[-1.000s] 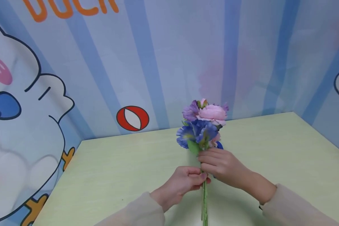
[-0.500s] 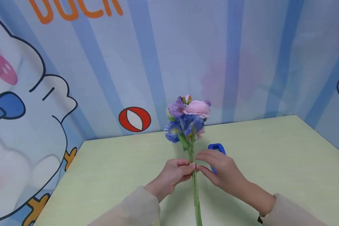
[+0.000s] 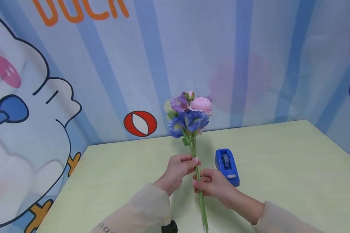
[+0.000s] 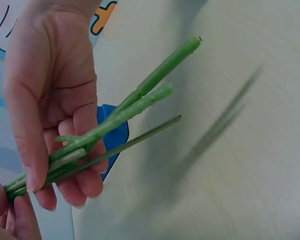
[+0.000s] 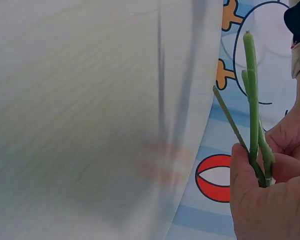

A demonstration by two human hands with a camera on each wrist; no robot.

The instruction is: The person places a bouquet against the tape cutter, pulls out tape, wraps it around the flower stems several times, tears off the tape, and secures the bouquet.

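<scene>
A bunch of flowers (image 3: pixel 189 115) in blue, purple and pink, with a pale bloom at the left, stands upright above the table. Its green stems (image 3: pixel 202 207) run down between both hands. My left hand (image 3: pixel 178 168) pinches the stems below the blossoms. Just lower, my right hand (image 3: pixel 214 185) pinches them between thumb and fingers. In the left wrist view the loose stem ends (image 4: pixel 135 112) fan out past the right hand (image 4: pixel 55 100). The right wrist view shows the stems (image 5: pixel 253 100) rising from the right hand's grip, with the left hand (image 5: pixel 290 132) behind.
A blue tape dispenser (image 3: pixel 227 166) sits on the pale green table (image 3: pixel 280 161), just beyond the right hand. A printed cartoon backdrop (image 3: pixel 192 48) closes off the back and sides. A black wrist device (image 5: pixel 297 22) shows near the left sleeve.
My right hand has let go just under the blossoms and gripped the stems below the left hand. The bunch has shifted left and up. The tape dispenser has come into fuller view.
</scene>
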